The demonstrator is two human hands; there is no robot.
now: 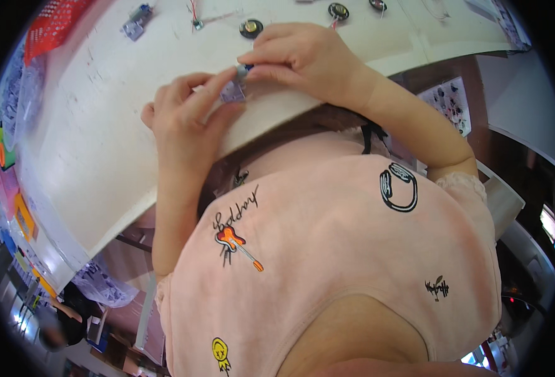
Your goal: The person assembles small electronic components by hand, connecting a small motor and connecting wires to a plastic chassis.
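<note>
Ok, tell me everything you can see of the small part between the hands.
The small part has a pale purple, clear-looking lower piece, seemingly plastic, a greyish section above and a dark blue end. The left hand holds its lower side; the right hand pinches the blue end. It is near the front edge of the white table. Fingers hide the rest.

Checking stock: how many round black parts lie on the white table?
3. One round black part lies left of the right hand; another farther right, near the top; the third, right again, at the top edge. More may be hidden.
</note>
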